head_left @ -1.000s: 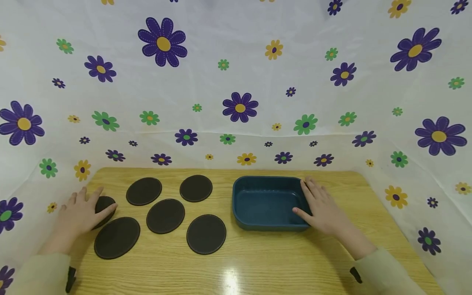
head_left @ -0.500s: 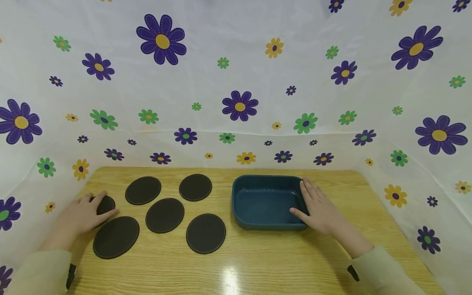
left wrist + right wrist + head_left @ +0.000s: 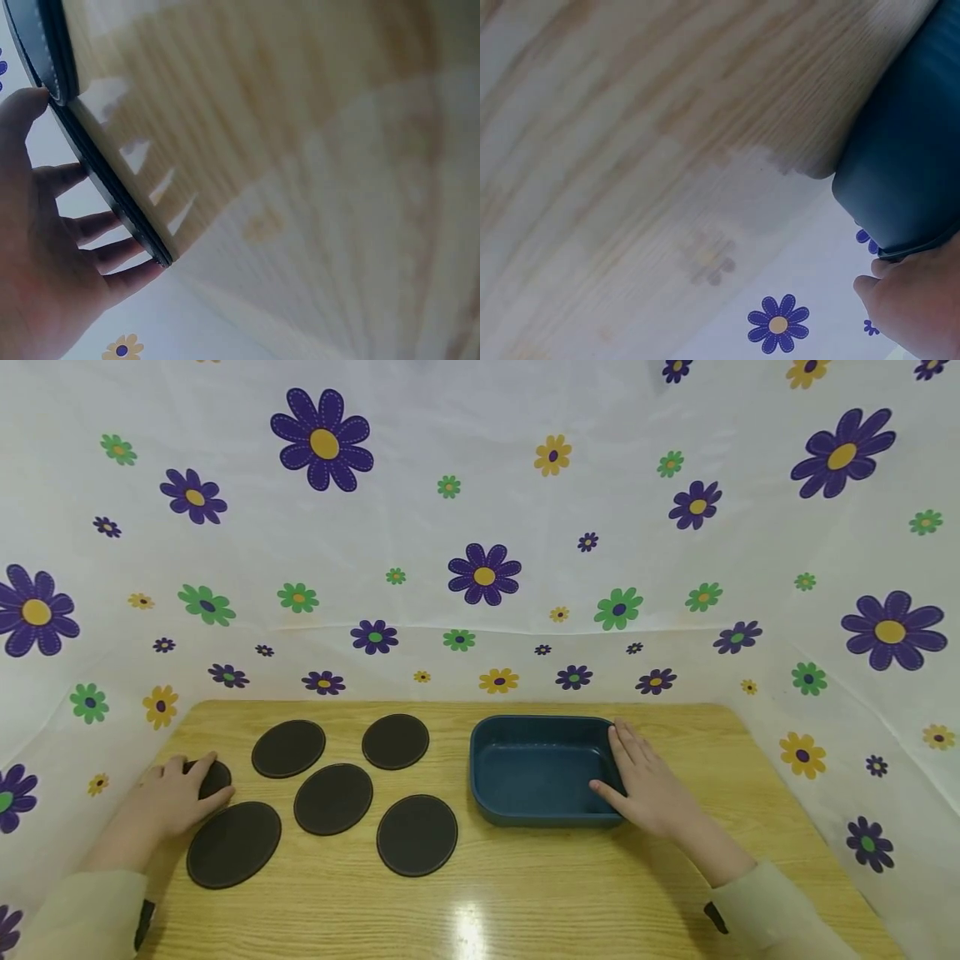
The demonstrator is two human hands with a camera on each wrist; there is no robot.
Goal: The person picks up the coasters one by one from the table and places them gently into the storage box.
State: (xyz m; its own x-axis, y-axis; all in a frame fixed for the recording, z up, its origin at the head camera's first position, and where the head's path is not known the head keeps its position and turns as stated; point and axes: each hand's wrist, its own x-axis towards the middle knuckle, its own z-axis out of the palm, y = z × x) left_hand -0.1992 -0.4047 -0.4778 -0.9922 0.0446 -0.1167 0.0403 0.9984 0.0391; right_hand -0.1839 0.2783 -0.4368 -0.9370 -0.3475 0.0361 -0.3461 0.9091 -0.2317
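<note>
Your left hand [image 3: 168, 797] has drawn in: its fingers were spread wide a second ago, and now they pinch the far-left dark disc [image 3: 216, 779] by its edges. That likely makes the hold firmer, though the disc has barely shifted and looks to be on the worktop [image 3: 555, 885]. Your right hand [image 3: 652, 789] stays on the right end of the blue tray [image 3: 525, 817], fingers extended along the rim, thumb inside – perhaps steadying it. Your hands are well apart.

The disc looks thin and leathery, like the five other discs [image 3: 234, 845], whose rims seem stitched. The tray is deep, smooth and round-cornered; the worktop has glossy, pale wood grain, backed by a creased, flower-printed sheet [image 3: 420, 435].
</note>
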